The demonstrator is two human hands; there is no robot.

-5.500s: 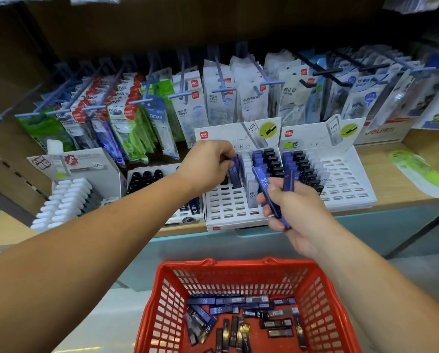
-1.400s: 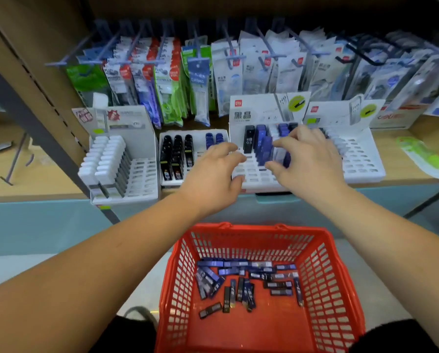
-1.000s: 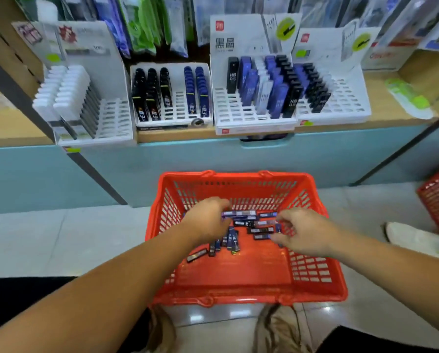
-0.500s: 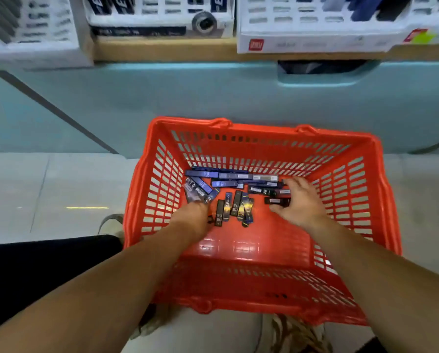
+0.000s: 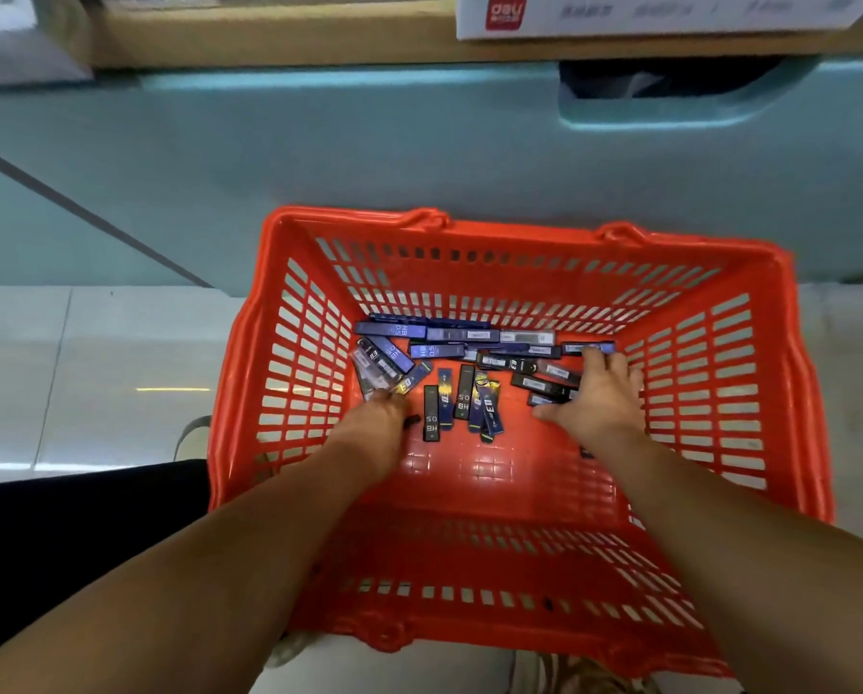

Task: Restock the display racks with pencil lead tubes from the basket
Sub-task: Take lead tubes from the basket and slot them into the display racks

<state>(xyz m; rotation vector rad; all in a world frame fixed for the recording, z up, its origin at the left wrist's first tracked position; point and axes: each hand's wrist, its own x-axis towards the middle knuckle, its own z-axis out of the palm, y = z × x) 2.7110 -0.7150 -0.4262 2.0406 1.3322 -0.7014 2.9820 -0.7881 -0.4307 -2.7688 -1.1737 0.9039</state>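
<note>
Two bare arms reach into a red basket [image 5: 519, 227]. The left hand [image 5: 376, 420] curls over the pile's left edge, its grasp hidden; the right hand [image 5: 602, 393] lies spread flat on the pile's right side. Between them, pencil lead tubes [image 5: 462, 393] point away, nearest the left. Those beyond lie crosswise by the far wall.

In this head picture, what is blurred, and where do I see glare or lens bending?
Head view: the shelf edge and white box at the top are smeared, small print unreadable; the tubes in the basket are sharp enough to read HB; glare streaks the floor and the basket bottom; the wide lens bows the basket rim.
</note>
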